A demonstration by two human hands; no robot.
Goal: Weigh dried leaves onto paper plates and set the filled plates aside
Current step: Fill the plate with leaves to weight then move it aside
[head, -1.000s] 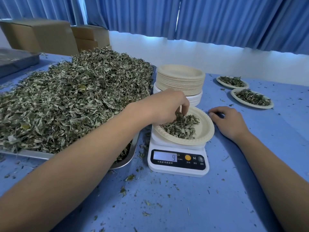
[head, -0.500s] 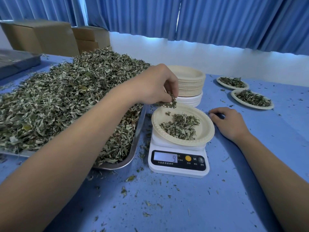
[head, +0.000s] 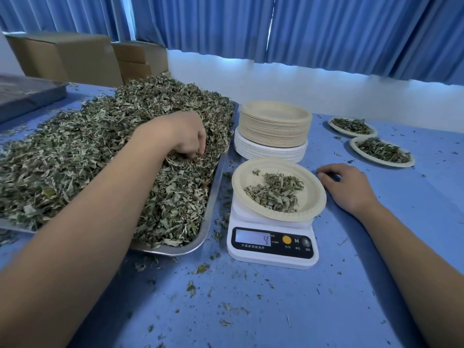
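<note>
Back from above the round cream paper plate (head: 313, 197), the left hand (head: 180, 136) now sits on the heap of dried green leaves (head: 75, 156) in the steel tray (head: 213, 197); the white digital scale (head: 273, 254) reads 4, not 9. Its curled fingertips are sunk among leaves, so a grip cannot be told. The tray's left end is cut off. The right hand (head: 349, 189) lies relaxed on the blue table (head: 276, 310), fingertips just beside the plate's right rim. Two filled plates (head: 381, 151) sit toward the far right edge, a plate stack (head: 273, 126) behind the scale. Blue curtains (head: 326, 28) and cardboard boxes (head: 67, 56) stand behind.
</note>
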